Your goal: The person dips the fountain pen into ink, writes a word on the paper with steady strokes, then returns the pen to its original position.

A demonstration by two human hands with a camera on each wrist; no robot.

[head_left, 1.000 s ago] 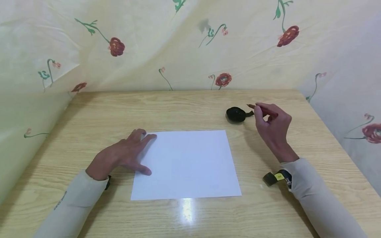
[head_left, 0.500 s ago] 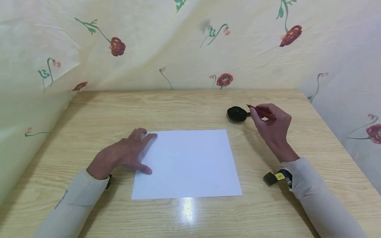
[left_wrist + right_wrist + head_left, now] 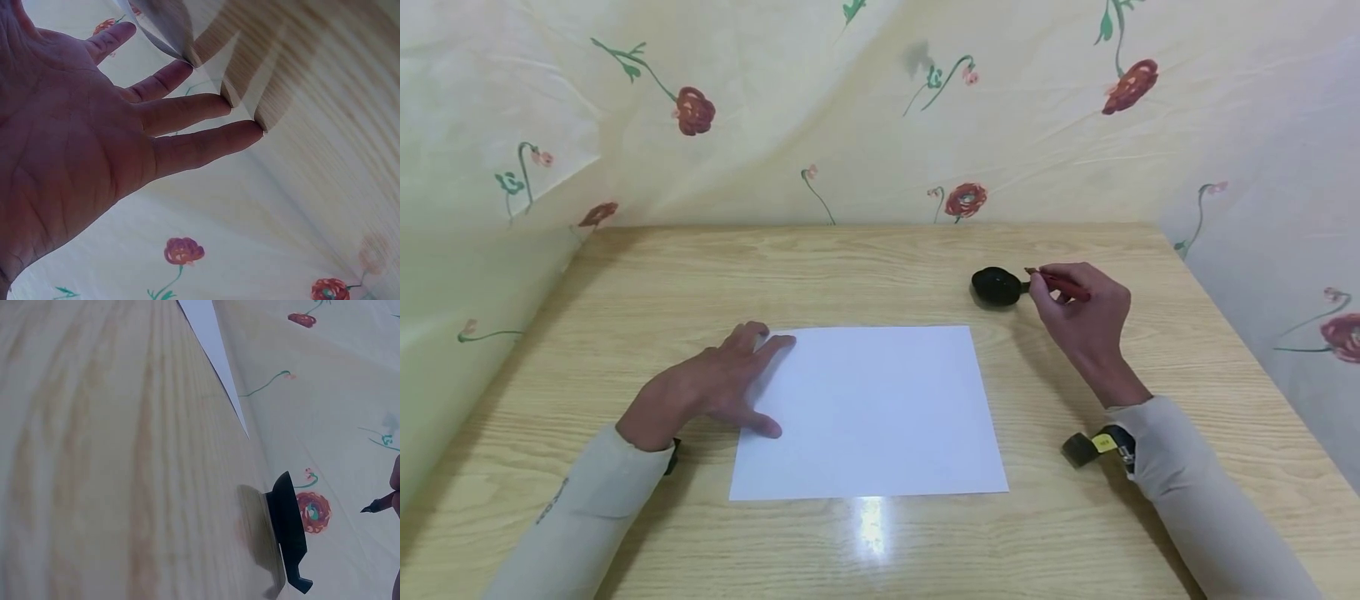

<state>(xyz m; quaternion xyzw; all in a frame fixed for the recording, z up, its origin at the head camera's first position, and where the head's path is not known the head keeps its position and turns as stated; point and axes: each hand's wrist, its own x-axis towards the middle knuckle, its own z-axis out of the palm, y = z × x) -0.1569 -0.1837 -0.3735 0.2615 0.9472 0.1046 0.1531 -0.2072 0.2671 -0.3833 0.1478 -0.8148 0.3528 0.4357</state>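
A blank white sheet of paper (image 3: 880, 412) lies on the wooden table in front of the person. The left hand (image 3: 718, 383) is spread at its left edge, thumb and forefinger over the sheet. In the left wrist view the fingers (image 3: 187, 147) are extended, with fingertips down at the surface. To the right and beyond the paper, the right hand (image 3: 1086, 312) pinches a red pencil (image 3: 1066, 288) above the table, its dark tip toward the left. Close to that tip lies a glossy black rounded object (image 3: 996, 287) with a short bent handle, partly covered by the hand.
The light wood table (image 3: 820, 275) ends at the back against cream cloth (image 3: 760, 108) printed with red flowers, which also hangs at both sides. A black wrist-worn camera (image 3: 1081, 450) juts out beneath the right sleeve.
The right hand has shifted slightly left, its fingers moving along the pencil, whose back end dips a little. The left hand, the paper and the black object have stayed in place.
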